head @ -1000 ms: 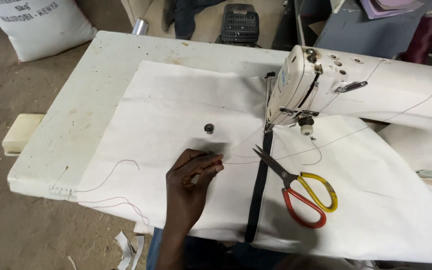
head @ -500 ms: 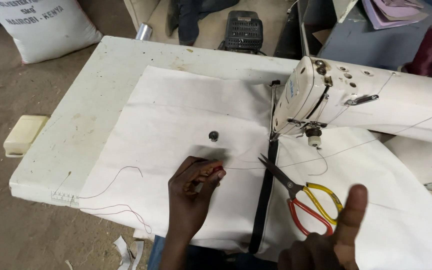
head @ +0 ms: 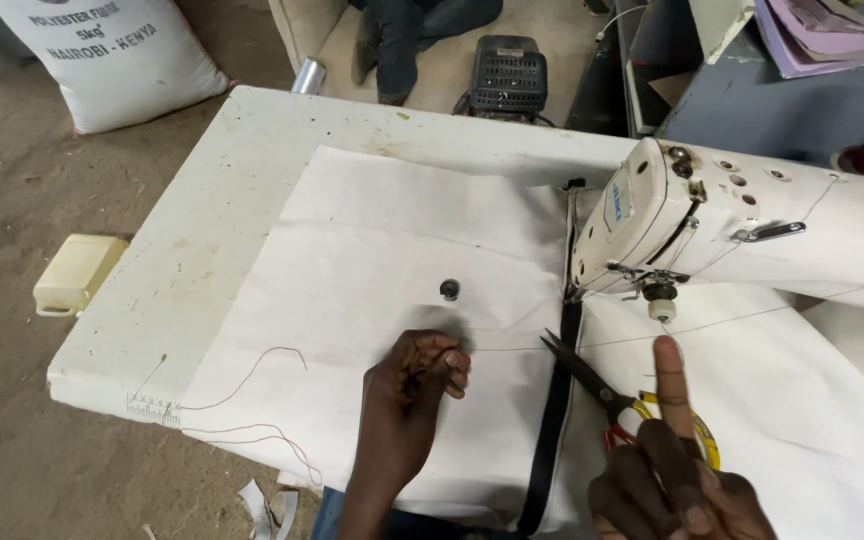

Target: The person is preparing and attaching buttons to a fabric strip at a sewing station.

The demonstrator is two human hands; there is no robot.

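hands: left [head: 412, 400] pinches one thread [head: 552, 347] – right [head: 667, 470] empty, finger raised | scissors [head: 622, 405]: one

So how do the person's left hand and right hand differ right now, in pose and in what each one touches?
The left hand lies low on the white fabric sheet, fingertips curled together pinching the thin thread; the right hand is raised, index finger pointing straight up. The left hand sits left of the black strap; the right hand is right of it, over the red-and-yellow-handled scissors. Both are bare and near the white sewing machine.
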